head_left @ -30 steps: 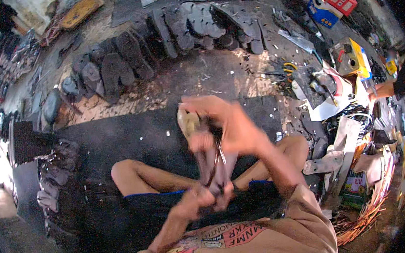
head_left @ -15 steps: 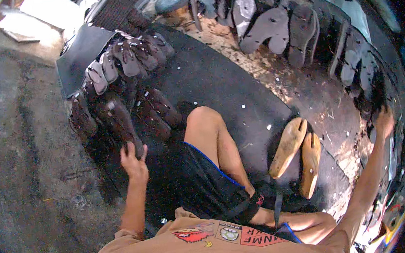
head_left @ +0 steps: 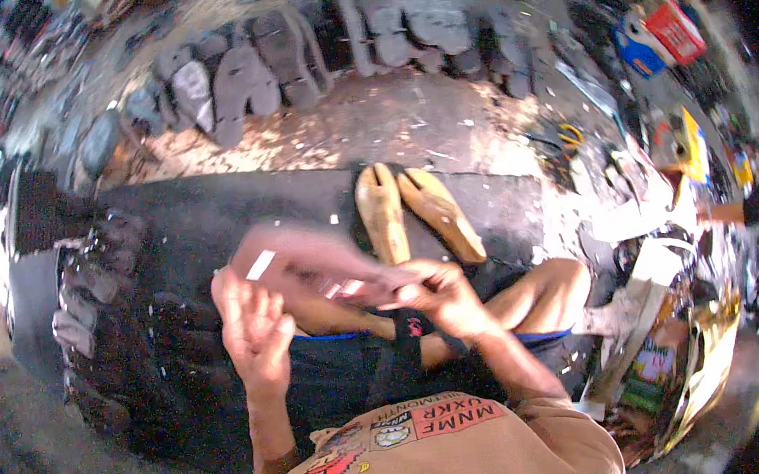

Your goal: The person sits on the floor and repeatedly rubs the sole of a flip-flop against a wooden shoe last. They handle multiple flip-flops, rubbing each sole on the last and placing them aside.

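A brownish-pink sandal sole (head_left: 308, 258), blurred by motion, is held up above my lap, with small white patches on its face. Closed on its narrower right end are the fingers of my right hand (head_left: 446, 299). At the wider left end, my left hand (head_left: 258, 333) has its fingers stretched along the edge and its thumb apart; whether they press on the sole is unclear. Just beyond the sole, two wooden shoe lasts, a left one (head_left: 381, 214) and a right one (head_left: 442, 216), lie side by side on a dark mat (head_left: 200, 200).
Dark soles (head_left: 243, 80) stand in a row along the far side. More soles (head_left: 83, 324) are piled at my left. To the right are yellow-handled scissors (head_left: 570, 136), a red and blue box (head_left: 668, 31), and a yellowish bag (head_left: 704, 379) among scattered scraps.
Both hands have come in from the outer piles to above my lap. A sole is now held between them, gripped by the right hand. The view has turned to the right.
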Demonstrator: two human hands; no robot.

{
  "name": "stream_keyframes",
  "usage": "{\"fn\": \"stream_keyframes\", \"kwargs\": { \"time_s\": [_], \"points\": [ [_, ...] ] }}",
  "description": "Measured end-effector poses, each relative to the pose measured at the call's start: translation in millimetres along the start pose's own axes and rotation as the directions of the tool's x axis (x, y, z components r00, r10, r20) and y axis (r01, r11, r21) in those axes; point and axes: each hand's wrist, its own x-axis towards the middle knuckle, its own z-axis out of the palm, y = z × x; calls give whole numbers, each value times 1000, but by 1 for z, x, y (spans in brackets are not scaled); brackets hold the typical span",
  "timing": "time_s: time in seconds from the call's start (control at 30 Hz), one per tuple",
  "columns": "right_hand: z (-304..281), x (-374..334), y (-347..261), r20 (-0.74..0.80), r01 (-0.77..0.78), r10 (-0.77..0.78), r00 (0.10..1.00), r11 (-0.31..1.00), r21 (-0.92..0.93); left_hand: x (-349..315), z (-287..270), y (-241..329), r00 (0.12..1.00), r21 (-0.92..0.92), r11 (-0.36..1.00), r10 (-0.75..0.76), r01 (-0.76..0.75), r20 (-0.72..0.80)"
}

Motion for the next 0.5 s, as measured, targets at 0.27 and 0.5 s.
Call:
{"fn": "stream_keyframes", "kwargs": {
  "time_s": [0.27,0.5],
  "points": [
    [8,-39,-50,-107,380,-574,812,659,-650,-3,84,12,727,337,764,241,-550,643],
    [19,-55,-84,164,575,-621,767,550,-606,-13,96,22,600,337,574,360,-746,715]
  ]
}}
